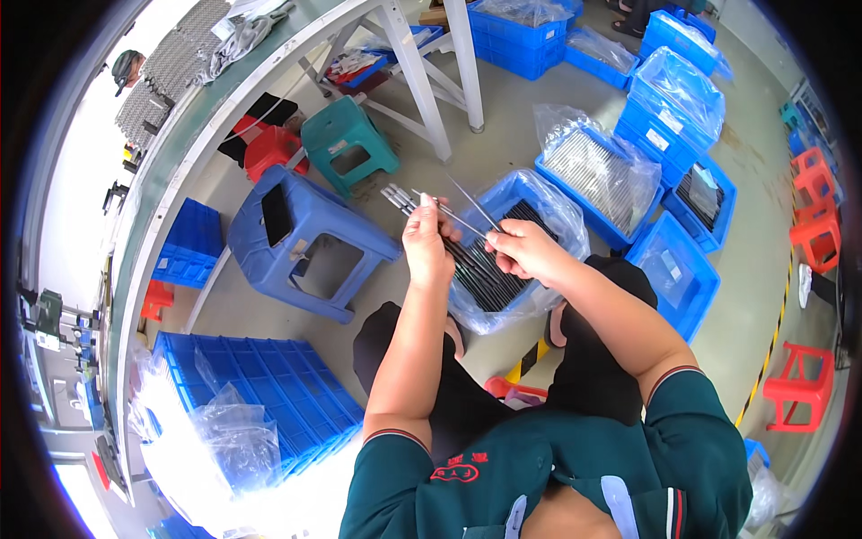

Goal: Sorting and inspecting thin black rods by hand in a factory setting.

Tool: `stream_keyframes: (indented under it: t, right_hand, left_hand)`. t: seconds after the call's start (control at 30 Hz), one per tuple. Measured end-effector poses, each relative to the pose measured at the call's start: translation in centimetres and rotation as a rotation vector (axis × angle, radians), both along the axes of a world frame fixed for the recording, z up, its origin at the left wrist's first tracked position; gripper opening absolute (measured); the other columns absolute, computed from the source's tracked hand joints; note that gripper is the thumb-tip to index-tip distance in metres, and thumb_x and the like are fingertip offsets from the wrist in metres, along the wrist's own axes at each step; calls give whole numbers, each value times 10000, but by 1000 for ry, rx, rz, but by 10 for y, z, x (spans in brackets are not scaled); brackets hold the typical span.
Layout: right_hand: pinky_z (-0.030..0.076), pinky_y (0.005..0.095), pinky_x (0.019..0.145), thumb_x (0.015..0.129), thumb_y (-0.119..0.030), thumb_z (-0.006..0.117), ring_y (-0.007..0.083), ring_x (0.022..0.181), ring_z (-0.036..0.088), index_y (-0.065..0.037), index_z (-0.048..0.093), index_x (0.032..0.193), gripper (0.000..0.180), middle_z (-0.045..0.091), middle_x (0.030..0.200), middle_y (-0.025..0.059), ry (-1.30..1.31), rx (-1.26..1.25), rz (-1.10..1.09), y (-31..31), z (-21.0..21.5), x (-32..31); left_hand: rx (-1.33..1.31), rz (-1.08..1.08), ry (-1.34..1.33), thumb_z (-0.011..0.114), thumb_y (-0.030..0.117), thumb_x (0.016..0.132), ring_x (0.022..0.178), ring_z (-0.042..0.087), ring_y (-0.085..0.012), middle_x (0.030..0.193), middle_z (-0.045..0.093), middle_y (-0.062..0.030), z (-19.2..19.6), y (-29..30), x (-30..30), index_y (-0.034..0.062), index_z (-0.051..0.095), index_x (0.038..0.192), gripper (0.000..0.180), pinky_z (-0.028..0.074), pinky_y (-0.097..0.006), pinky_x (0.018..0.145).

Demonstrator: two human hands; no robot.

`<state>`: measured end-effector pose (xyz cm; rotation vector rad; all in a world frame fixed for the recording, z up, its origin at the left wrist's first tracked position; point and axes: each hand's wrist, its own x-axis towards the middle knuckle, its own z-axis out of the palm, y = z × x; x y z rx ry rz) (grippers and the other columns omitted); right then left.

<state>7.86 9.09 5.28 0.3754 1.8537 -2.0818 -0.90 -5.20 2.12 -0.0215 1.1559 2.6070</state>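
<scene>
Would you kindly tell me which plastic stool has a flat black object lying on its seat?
It is the blue stool, left of the person's left hand; the other stools in view are red or green.

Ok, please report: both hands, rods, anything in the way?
Left hand holding several rods. Right hand gripping at least one thin rod. Dark rods in bin below; plastic liner around them, possible snag.

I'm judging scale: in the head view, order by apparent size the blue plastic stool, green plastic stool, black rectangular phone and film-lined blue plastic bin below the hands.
Blue plastic stool and film-lined blue bin: too alike to rank
Green plastic stool
Black rectangular phone
</scene>
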Motion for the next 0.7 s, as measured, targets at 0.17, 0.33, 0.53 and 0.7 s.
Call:
stream_keyframes:
  t: [0.17,0.33,0.53,0.7]
  right_hand:
    - [325,229,341,930,-242,466,91,390,409,5,533,823,277,506,578,58,64,-124,-96,-1,-5,-12]
    - [440,247,415,920,-243,496,121,466,536,-8,553,809,266,571,610,66,132,111,-120,1,-2,-16]
    - [190,183,382,864,-293,599,18,435,300,-58,579,836,237,371,550,-63,113,-255,-211,33,-1,-30]
    - [271,207,413,827,-252,635,39,469,385,-49,582,791,213,454,587,-34,156,-147,-285,34,-19,-38]
  left_hand:
    - [-159,-155,-10,537,300,912,452,419,-81,564,455,23,2,21,25,51,570,813,270,357,-226,422]
    - [-169,-141,24,541,317,904,480,435,-113,573,471,-17,-11,13,17,68,523,738,300,359,-249,415]
    - [-112,-452,-120,602,357,864,486,425,-93,628,498,6,-1,18,28,74,556,754,307,375,-246,426]
    - [-123,-667,-160,527,367,905,505,388,-86,687,483,-8,-4,24,41,57,538,820,322,330,-240,450]
